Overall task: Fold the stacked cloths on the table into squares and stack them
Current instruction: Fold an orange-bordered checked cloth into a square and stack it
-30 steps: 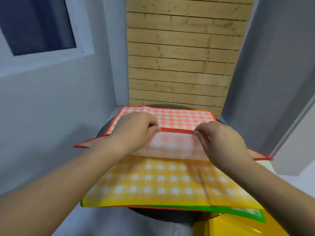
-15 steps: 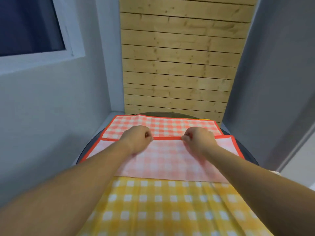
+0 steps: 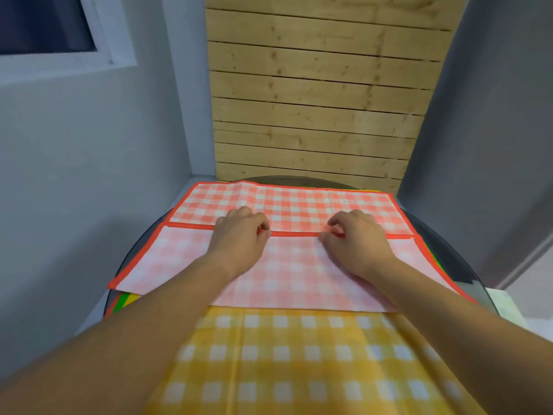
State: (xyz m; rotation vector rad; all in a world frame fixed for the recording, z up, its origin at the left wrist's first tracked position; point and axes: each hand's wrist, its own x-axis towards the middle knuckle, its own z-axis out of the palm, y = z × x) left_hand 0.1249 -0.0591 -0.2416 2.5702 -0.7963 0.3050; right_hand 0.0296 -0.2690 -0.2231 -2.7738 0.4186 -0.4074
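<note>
Head view, looking forward and down. Grey walls flank a panel of horizontal wooden planks, with a window at upper left. Below the planks stands a round dark surface carrying the stacked cloths. The yellow checked cloth fills the lower field between the two forearms and runs out of frame at the bottom. On top of it, across the middle and far part of the surface, lies the red checked cloth. Its near portion is turned over away from the viewer, so that the paler underside faces up as a broad flap. The flap's red hem runs straight across the cloth, parallel to the far edge, leaving a strip of brighter checks uncovered beyond it. The flap's side edges splay slightly wider than the layer beneath. The left hand and right hand sit apart on this hem, palms down. Each grip is narrow, the fingers curled in and pinching the red hem of the flap, with the heels of the hands resting on the pale underside. A thin green cloth edge shows under the stack at the left corner, beside slivers of red and yellow.
</note>
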